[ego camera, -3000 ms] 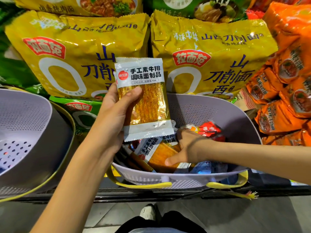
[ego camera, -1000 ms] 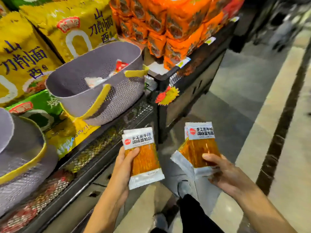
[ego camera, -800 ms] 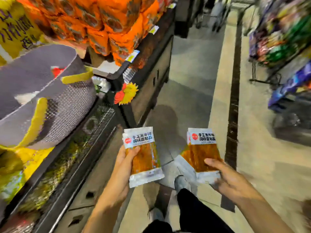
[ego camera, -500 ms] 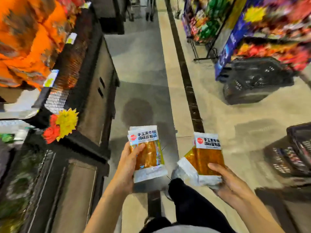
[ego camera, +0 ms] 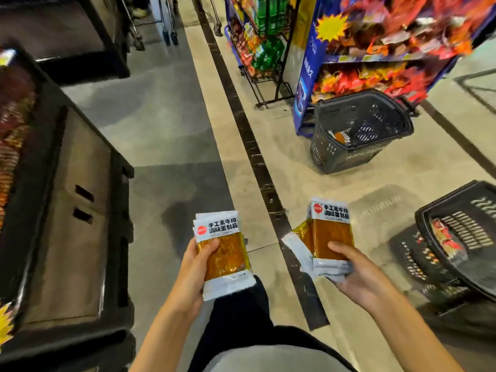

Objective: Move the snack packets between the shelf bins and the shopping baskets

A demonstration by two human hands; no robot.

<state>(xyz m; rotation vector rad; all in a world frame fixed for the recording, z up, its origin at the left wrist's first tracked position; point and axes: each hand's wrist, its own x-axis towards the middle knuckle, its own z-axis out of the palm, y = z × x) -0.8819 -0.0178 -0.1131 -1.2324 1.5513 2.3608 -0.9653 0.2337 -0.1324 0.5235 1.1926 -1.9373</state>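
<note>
Our left hand [ego camera: 192, 269] gripped some snack packets [ego camera: 224, 253], thumb on top; our right hand [ego camera: 361, 277] gripped a second stack [ego camera: 331, 237]. A black basket [ego camera: 332, 157] stood at two o'clock, a second basket [ego camera: 413, 261] at three o'clock.

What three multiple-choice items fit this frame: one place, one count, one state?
1. Where is the far black basket?
A) on the floor beside the blue display stand
B) on the left shelf
C) hung on the person's arm

2. How many black baskets show?
A) one
B) two
C) four

3. What is the right hand doing?
A) hanging empty
B) holding orange packets
C) pushing a cart

Key: 1A, it stands on the floor next to the stand. 2B, the far one plus a near basket at right. 3B, its thumb lies across the packets.
</note>
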